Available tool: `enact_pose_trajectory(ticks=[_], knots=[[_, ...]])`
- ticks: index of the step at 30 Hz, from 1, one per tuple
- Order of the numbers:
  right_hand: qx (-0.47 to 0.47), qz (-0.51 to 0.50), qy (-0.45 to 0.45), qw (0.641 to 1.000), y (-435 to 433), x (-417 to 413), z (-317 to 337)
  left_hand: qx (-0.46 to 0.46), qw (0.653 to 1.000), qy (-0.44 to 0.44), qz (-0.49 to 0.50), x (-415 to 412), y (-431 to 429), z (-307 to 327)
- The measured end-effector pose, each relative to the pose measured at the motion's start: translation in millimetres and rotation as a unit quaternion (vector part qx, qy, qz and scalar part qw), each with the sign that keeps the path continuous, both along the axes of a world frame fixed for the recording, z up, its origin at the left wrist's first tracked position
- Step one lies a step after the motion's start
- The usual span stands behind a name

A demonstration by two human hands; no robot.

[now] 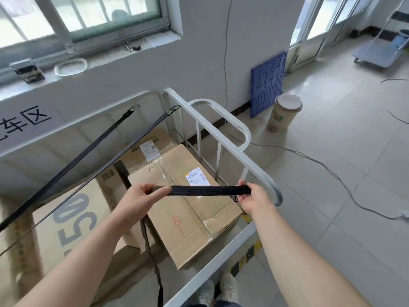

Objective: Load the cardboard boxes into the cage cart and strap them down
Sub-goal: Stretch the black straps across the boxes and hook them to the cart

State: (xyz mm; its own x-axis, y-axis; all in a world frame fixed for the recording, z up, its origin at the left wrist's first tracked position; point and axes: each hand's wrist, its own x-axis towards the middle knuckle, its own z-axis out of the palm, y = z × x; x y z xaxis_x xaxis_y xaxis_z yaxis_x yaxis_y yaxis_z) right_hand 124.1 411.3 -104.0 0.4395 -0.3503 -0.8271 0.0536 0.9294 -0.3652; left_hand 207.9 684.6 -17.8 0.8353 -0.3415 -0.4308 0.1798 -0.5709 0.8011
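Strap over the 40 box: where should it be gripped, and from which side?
Pinch the strap by its flat faces at each end of the taut span, coming from above on the near side, as the left hand and right hand do. It lies flat and level over the box, and the rail crowds its right end.

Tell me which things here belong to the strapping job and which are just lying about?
Job: cage cart, cardboard boxes, black strap gripped by left hand and right hand, two hooked straps.
Lying about: blue perforated panel, paper tub, floor cable, flat trolley.
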Motion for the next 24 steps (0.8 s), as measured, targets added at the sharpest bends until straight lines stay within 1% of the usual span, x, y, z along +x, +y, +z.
enact_pose_trajectory(ticks=[3,7,9,14,17,21,24], knots=[[0.018,0.003,-0.025,1.0,-8,-12,10,0.0,0.994,-0.039,0.102,-6,-10,-3],[0.027,0.044,0.021,0.998,-21,-28,4,-0.042,0.973,-0.065,0.218,-7,-25,1],[0.023,0.055,0.036,0.998,-27,-34,-1,-0.037,0.963,-0.085,0.253,-7,-26,3],[0.02,0.103,0.037,0.994,-37,-39,-7,0.039,0.944,-0.122,0.303,-8,-10,3],[0.017,0.129,0.017,0.991,-28,-35,-11,0.037,0.933,-0.128,0.334,-10,-2,7],[0.024,0.121,0.028,0.992,-18,-29,-16,0.057,0.922,-0.149,0.354,-8,14,16],[0.02,0.114,0.015,0.993,-9,-23,-27,0.065,0.915,-0.167,0.361,-4,32,23]])
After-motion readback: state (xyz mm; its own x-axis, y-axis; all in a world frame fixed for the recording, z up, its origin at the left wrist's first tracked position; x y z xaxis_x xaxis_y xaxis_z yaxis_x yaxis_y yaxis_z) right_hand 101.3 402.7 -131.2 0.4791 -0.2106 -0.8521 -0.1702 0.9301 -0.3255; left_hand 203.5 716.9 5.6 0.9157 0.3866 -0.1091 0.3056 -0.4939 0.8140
